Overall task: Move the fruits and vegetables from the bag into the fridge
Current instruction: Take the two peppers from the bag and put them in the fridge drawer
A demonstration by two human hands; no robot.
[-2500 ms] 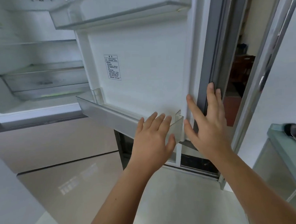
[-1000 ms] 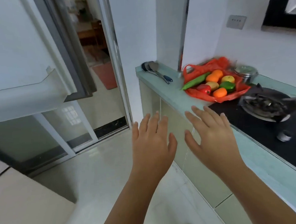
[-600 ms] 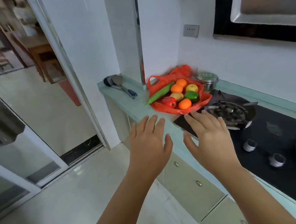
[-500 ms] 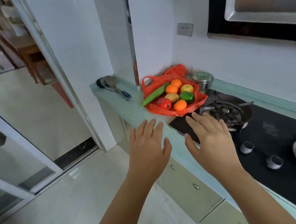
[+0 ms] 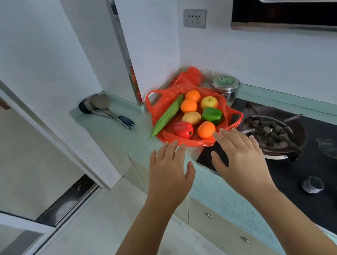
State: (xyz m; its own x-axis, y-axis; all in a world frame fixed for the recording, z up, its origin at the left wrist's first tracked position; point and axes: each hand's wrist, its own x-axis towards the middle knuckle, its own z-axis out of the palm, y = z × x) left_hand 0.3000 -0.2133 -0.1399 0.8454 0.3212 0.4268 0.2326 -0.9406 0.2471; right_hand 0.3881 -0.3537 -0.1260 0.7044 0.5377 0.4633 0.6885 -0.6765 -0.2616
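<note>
A red plastic bag [image 5: 158, 104] lies spread open on the pale green counter [image 5: 117, 138] in the corner. On it lie a long green cucumber [image 5: 167, 115], three oranges, the nearest one [image 5: 206, 129], a yellow apple [image 5: 209, 102], a potato [image 5: 191, 118], a green pepper [image 5: 212, 115] and a red pepper [image 5: 183, 129]. My left hand [image 5: 169, 172] hovers empty with fingers straight, just short of the bag's near edge. My right hand [image 5: 241, 162] is also flat and empty, its fingertips close to the nearest orange. The fridge is out of view.
A black wok [image 5: 272, 134] sits on the black hob [image 5: 308, 170] right of the bag. A steel lidded pot [image 5: 226, 86] stands behind the bag. Two ladles [image 5: 105, 109] lie at the counter's left end. A sliding door frame [image 5: 45, 134] borders the left.
The view swung from the open fridge door to the counter. Both hands, empty and flat, have come closer to the bag of produce.
</note>
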